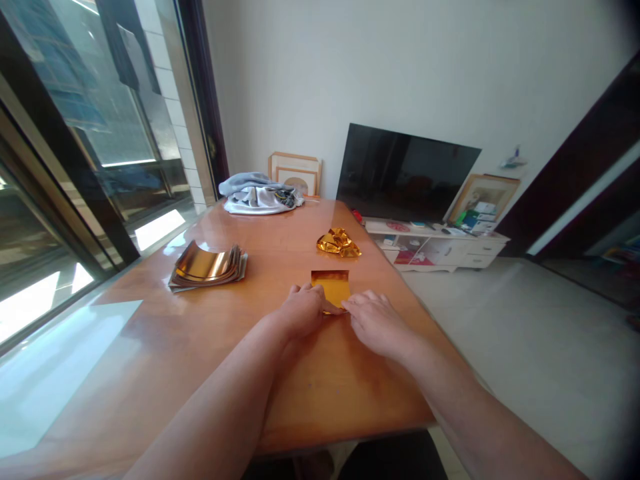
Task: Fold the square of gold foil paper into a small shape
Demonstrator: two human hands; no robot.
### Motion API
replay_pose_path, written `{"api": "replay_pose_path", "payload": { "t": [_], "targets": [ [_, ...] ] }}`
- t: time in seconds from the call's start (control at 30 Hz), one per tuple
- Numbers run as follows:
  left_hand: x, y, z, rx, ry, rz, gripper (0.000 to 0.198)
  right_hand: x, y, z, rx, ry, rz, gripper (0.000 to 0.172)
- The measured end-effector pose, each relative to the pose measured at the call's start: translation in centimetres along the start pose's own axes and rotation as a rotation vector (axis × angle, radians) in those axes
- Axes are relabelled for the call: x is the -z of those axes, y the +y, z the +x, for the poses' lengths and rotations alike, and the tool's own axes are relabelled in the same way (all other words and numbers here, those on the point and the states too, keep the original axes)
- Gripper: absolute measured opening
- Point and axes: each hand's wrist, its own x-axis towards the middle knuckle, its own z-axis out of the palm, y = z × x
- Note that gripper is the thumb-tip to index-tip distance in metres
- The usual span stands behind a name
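A small square of gold foil paper (pixel 334 288) lies on the brown wooden table (pixel 300 393) in front of me, its far edge turned up darker. My left hand (pixel 306 309) is at its near left side, fingers closed on the near edge. At the near right corner, my right hand (pixel 373 319) has its fingertips pressed together on the same edge. The fingertips of both hands almost meet there. Beyond the sheet sits a shiny folded gold foil piece (pixel 338 243). To the left is a curled stack of gold foil sheets (pixel 207 265).
Grey and white cloth (pixel 260 193) is heaped at the table's far end, before leaning picture frames (pixel 295 167). A pale sheet (pixel 65 367) covers the left side. Past the table's right edge stand a television (pixel 405 173) and a white cabinet (pixel 450 252).
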Motion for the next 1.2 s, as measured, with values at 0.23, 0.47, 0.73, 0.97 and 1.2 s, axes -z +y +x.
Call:
{"api": "replay_pose_path", "payload": {
  "t": [0.23, 0.47, 0.73, 0.97, 1.2],
  "targets": [
    [-0.4, -0.3, 0.1, -0.002, 0.009, -0.003, 0.040, -1.8, -0.8, -1.9, -0.077, -0.036, -0.093, 0.057],
    [-0.5, -0.4, 0.2, 0.007, -0.006, -0.015, 0.044, -1.6, 0.8, -2.4, -0.180, -0.017, -0.117, 0.057],
    [-0.2, -0.1, 0.1, 0.018, -0.003, -0.026, 0.041, -1.0, -1.2, -1.4, -0.048, 0.100, 0.035, 0.049],
    [0.1, -0.3, -0.1, 0.047, -0.020, -0.062, 0.037, -1.8, -3.3, -1.1, -0.125, -0.006, -0.008, 0.044],
    [0.2, -1.6, -0.5, 0.151, -0.023, -0.095, 0.039, -1.6, -4.4, -0.8, -0.114, -0.032, -0.109, 0.050]
  ]
}}
